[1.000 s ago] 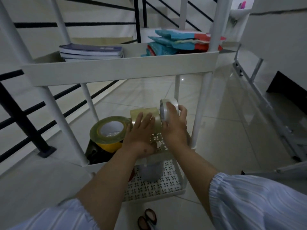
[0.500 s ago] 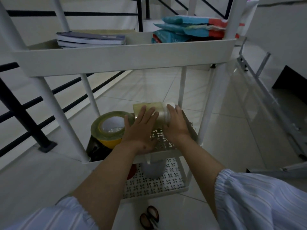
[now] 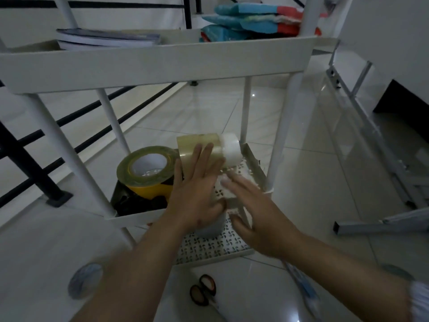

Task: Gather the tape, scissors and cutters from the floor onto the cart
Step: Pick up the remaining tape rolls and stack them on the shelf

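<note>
Head view: the left hand [image 3: 197, 194] lies flat, fingers spread, against the clear tape rolls [image 3: 209, 148] standing on edge on the cart's middle shelf [image 3: 251, 159]. The right hand [image 3: 257, 214] hovers open, holding nothing. The scissors [image 3: 203, 292] and another roll [image 3: 84, 281] remain on the floor. Unsupported, the standing rolls could roll off.

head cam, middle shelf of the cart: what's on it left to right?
Yellow-and-black tape roll lying flat → clear tape roll on its edge, left hand against it → white tape roll pressed up beside it. The right hand is open, off the rolls.
</note>
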`<action>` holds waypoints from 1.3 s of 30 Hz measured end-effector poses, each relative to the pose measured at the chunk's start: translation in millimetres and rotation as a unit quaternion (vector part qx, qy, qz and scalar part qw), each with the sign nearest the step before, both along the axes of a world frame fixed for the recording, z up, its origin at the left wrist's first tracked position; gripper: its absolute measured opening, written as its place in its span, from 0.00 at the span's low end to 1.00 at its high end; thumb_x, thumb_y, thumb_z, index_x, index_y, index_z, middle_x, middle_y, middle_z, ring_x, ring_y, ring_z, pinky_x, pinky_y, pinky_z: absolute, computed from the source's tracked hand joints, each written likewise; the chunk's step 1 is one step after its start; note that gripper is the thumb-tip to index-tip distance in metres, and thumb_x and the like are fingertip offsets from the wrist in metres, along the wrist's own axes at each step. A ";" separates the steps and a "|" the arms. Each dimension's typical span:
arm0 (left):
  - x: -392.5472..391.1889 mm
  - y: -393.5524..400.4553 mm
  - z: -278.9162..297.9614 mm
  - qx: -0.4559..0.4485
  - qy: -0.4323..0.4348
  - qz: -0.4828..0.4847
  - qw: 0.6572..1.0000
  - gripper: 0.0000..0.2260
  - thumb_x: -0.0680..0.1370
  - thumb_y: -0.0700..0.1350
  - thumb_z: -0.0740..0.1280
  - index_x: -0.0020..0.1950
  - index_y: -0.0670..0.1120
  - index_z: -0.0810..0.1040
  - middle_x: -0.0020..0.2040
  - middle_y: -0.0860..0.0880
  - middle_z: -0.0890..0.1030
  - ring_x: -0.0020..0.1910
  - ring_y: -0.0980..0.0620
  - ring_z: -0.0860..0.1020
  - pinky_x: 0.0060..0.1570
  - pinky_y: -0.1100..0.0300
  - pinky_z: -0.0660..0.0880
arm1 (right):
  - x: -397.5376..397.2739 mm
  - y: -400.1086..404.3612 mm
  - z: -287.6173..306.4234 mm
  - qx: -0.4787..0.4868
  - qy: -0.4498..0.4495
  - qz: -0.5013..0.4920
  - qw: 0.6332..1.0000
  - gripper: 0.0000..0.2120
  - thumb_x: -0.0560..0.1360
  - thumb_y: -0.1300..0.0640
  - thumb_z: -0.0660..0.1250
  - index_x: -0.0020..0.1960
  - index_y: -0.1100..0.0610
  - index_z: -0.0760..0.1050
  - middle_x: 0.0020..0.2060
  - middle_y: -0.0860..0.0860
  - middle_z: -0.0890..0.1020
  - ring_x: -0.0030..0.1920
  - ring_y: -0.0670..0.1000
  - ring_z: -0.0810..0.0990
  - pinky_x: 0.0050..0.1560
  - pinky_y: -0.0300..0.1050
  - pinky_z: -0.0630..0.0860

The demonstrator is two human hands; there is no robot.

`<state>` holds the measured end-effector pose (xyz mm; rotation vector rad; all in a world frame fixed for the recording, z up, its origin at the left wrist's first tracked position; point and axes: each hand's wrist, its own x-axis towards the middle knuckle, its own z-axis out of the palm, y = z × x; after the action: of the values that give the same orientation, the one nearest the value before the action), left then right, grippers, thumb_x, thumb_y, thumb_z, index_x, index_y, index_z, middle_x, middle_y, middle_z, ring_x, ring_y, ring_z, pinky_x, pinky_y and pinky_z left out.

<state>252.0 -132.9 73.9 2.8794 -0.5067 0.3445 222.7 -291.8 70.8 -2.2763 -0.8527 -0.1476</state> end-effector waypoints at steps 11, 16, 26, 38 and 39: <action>-63.5 -117.2 -110.6 -0.114 -0.033 -0.153 0.981 0.23 0.70 0.47 0.61 0.66 0.48 0.68 0.72 0.45 0.58 0.73 0.42 0.54 0.68 0.39 0.55 | -41.5 -164.4 -119.2 -0.148 0.191 -0.250 0.938 0.28 0.75 0.58 0.63 0.72 0.54 0.57 0.74 0.53 0.58 0.74 0.52 0.56 0.71 0.40 0.54; -69.4 -186.0 -142.3 -0.096 0.143 -0.181 0.968 0.27 0.69 0.51 0.55 0.68 0.50 0.64 0.76 0.42 0.59 0.76 0.45 0.46 0.68 0.38 0.50 | -42.3 -237.7 -147.0 -0.152 0.229 -0.402 0.873 0.30 0.73 0.59 0.66 0.72 0.56 0.59 0.74 0.57 0.60 0.73 0.57 0.58 0.71 0.47 0.57; -49.5 -300.9 -190.8 0.047 0.366 -0.215 0.904 0.35 0.78 0.48 0.60 0.76 0.47 0.40 0.77 0.46 0.37 0.76 0.44 0.40 0.73 0.42 0.50 | -68.2 -319.4 -200.1 -0.034 0.340 -0.545 0.766 0.40 0.71 0.55 0.69 0.75 0.56 0.48 0.74 0.61 0.53 0.73 0.62 0.55 0.70 0.54 0.58; -64.3 -350.0 -224.6 -0.147 0.470 -0.235 0.838 0.41 0.76 0.48 0.66 0.74 0.38 0.38 0.77 0.42 0.40 0.77 0.48 0.42 0.69 0.66 0.41 | -64.1 -331.6 -209.8 0.094 0.326 -0.536 0.773 0.29 0.68 0.62 0.71 0.66 0.63 0.64 0.59 0.58 0.75 0.57 0.55 0.75 0.55 0.46 0.73; -64.0 -348.1 -223.0 -0.178 0.468 -0.225 0.836 0.42 0.74 0.48 0.67 0.75 0.38 0.40 0.77 0.42 0.42 0.77 0.48 0.43 0.71 0.65 0.43 | -62.5 -331.2 -208.1 0.107 0.320 -0.532 0.776 0.32 0.66 0.62 0.73 0.66 0.63 0.64 0.58 0.57 0.75 0.56 0.55 0.75 0.57 0.49 0.75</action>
<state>188.0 -481.0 -149.1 2.0921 -0.7606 -0.9006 160.2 -623.1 -137.4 -2.0812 0.8165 0.0435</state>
